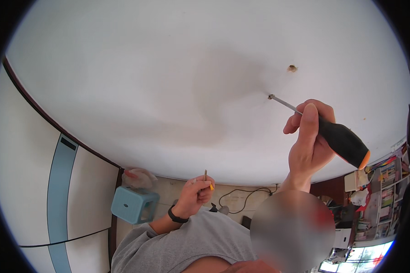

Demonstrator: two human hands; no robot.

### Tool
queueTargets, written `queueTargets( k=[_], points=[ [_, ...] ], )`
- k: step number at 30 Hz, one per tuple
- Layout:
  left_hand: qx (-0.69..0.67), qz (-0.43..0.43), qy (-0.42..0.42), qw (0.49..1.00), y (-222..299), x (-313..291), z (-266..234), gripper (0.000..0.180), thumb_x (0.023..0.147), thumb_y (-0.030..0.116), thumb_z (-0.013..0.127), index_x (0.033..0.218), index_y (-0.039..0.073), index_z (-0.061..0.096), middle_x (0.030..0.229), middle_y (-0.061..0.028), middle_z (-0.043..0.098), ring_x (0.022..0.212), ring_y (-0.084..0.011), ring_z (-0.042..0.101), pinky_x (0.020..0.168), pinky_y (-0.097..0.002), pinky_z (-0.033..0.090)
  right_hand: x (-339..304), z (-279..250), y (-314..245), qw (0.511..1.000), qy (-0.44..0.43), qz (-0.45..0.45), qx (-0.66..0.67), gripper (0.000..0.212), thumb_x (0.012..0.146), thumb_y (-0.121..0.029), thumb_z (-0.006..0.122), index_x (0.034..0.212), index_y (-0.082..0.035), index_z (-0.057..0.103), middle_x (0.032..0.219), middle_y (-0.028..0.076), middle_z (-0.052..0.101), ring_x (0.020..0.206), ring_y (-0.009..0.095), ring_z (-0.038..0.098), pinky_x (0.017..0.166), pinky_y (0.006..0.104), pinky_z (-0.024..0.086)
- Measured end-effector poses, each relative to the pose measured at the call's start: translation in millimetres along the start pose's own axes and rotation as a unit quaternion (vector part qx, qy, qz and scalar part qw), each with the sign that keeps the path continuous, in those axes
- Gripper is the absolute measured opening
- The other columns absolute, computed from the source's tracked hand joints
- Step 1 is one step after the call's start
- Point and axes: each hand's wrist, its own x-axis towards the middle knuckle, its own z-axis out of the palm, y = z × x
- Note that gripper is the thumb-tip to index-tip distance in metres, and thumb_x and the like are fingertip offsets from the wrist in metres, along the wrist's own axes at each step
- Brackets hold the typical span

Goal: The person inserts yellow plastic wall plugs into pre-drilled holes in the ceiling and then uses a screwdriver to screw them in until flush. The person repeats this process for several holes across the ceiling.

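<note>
My right hand (310,136) is wrapped round a screwdriver (344,143) with a thick black handle and an orange end cap. The thumb lies along the start of its metal shaft. The screwdriver's tip meets the white wall at a small dark hole (270,97); how deep it goes in, I cannot tell. A larger, rough-edged hole (292,68) is just above and to the right. Lower down, my left hand (192,198) is closed on a thin brownish rod (205,174) that sticks up from the fingers. A small yellow piece (212,187) shows beside those fingers.
A light blue plastic stool (131,204) stands at the lower left, near a plastic bag (140,178). A black cable (241,193) lies looped on the floor. Crowded shelves (387,191) are at the right. A white cabinet with a blue strip (61,191) is at left.
</note>
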Motion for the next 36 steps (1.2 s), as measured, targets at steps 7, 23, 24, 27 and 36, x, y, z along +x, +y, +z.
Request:
queueTargets(
  k=[7,23,24,27,36],
  points=[
    [-0.006,0.003,0.007,1.0,1.4,-1.6,2.2,0.015,0.101,0.016,0.057,0.094,0.004,0.061,0.065,0.0064,0.037,0.055,-0.0044,0.029,0.051,-0.023,0.025,8.1,5.0,-6.2,1.0,0.021,0.013,-0.012,0.026,0.106,-0.017,0.058,0.091,0.005,0.063,0.065,0.004,0.055,0.048,0.01,0.051,0.046,0.0229,0.038],
    [0.002,-0.005,0.01,1.0,4.3,0.3,5.0,0.014,0.099,0.016,0.056,0.092,0.004,0.058,0.066,0.0046,0.038,0.057,-0.0057,0.031,0.051,-0.0233,0.026,-16.0,-28.3,-22.6,0.994,0.029,-0.085,-0.063,0.012,0.096,-0.009,0.055,0.09,0.001,0.057,0.082,0.012,0.061,0.067,0.018,0.056,0.07,0.033,0.048],
    [0.004,-0.008,0.009,1.0,4.1,1.2,4.7,0.014,0.098,0.016,0.056,0.092,0.004,0.058,0.066,0.0046,0.038,0.057,-0.0057,0.032,0.051,-0.0233,0.026,-19.3,-27.2,-24.1,0.994,0.035,-0.068,-0.073,0.011,0.096,-0.008,0.055,0.09,0.001,0.057,0.082,0.012,0.061,0.067,0.019,0.056,0.07,0.0332,0.048],
    [0.006,-0.005,0.008,1.0,4.4,2.4,0.9,0.014,0.098,0.016,0.056,0.092,0.004,0.058,0.065,0.0046,0.038,0.057,-0.0058,0.032,0.051,-0.0233,0.026,-23.4,-24.8,1.1,0.97,-0.046,-0.104,-0.214,0.026,0.079,0.014,0.064,0.102,0.002,0.068,0.086,0.013,0.065,0.071,0.022,0.064,0.059,0.029,0.051],
    [0.016,-0.022,0.009,1.0,7.3,1.4,-0.9,0.014,0.099,0.016,0.055,0.093,0.003,0.059,0.065,0.0043,0.037,0.057,-0.0061,0.032,0.051,-0.0236,0.026,-5.8,-14.2,56.6,0.87,-0.08,-0.343,-0.344,0.048,0.051,0.01,0.07,0.099,0.004,0.069,0.083,0.006,0.06,0.052,0.014,0.05,0.041,0.0261,0.035]
  ],
)
